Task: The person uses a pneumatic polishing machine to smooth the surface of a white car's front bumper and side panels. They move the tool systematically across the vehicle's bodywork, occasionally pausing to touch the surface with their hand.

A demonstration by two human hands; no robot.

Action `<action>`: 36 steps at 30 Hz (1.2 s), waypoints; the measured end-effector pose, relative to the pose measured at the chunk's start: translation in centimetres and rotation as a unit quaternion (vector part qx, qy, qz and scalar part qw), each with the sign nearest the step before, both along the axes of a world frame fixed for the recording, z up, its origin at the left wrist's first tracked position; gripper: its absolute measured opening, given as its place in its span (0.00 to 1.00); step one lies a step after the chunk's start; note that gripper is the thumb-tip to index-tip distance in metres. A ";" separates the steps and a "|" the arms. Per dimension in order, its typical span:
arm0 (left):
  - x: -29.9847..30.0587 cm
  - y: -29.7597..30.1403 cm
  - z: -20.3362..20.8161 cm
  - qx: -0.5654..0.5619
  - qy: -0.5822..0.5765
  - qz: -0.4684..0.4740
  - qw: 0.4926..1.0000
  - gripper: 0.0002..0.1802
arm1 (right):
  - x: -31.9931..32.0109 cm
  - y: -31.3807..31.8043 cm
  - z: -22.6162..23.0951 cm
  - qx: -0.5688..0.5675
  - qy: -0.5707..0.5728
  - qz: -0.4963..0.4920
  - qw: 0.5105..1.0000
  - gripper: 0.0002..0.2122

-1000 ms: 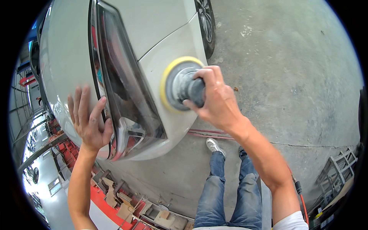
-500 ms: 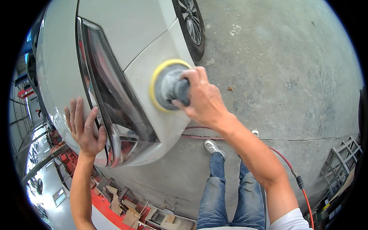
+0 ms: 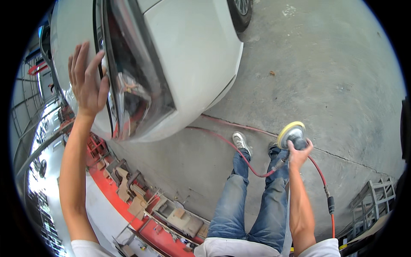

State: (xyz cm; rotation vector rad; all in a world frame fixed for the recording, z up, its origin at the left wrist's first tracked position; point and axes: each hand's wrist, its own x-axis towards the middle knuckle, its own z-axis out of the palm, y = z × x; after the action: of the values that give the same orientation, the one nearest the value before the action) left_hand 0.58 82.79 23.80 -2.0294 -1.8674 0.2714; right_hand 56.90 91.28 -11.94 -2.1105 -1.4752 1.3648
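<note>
My right hand (image 3: 300, 156) grips an air sander (image 3: 295, 139) with a round, yellow-edged pad. I hold it low near my right leg, away from the car, its pad tilted up and off any surface. A red air hose (image 3: 227, 143) runs from the tool. My left hand (image 3: 88, 88) is open, fingers stretched and slightly apart, over the white car body (image 3: 201, 55) beside a long dark car light (image 3: 143, 64). Whether its palm presses on the panel I cannot tell.
A car wheel (image 3: 240, 13) stands on the concrete floor (image 3: 317, 77) ahead. At lower left, a low red platform (image 3: 160, 233) carries cardboard pieces and metal parts. A grey metal frame (image 3: 374, 199) lies at the right. The hose loops close to my feet.
My right hand has drawn the sander off the white panel, down and right toward my leg. The car now sits higher in view. My left hand stays by the light, fingers still spread.
</note>
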 end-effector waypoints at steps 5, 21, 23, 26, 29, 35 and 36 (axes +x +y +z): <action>0.3 -0.2 0.3 0.015 0.014 -0.024 1.000 0.27 | 11.4 -2.5 -5.3 0.012 -0.090 -0.121 0.988 0.39; 4.3 -4.5 -4.0 0.116 0.023 0.095 0.989 0.24 | 11.3 -5.7 -1.9 0.085 -0.039 -0.051 0.994 0.38; 4.4 -8.6 -6.0 0.125 -0.003 0.074 0.989 0.27 | 10.4 -7.7 -1.1 0.099 -0.030 -0.020 0.994 0.38; 8.7 -14.3 -9.6 0.133 -0.023 0.117 0.984 0.30 | 8.9 -10.7 0.4 0.067 -0.014 0.014 0.998 0.38; 12.0 -21.5 -12.1 0.137 -0.040 0.178 0.974 0.35 | 7.4 -13.1 1.7 0.052 -0.018 0.045 0.997 0.38; 17.1 -33.4 -16.2 0.053 -0.133 0.408 0.902 0.41 | 8.7 -15.9 0.9 0.048 -0.047 0.036 0.997 0.38; 19.0 -36.6 -17.9 0.010 -0.180 0.452 0.873 0.41 | 9.1 -16.2 0.7 0.050 -0.062 0.033 0.996 0.38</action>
State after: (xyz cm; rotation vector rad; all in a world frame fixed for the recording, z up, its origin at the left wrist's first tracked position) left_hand 19.55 46.15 5.86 -1.0794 -2.9374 0.0961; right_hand 66.02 75.05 -11.20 -2.1352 -1.6389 1.1731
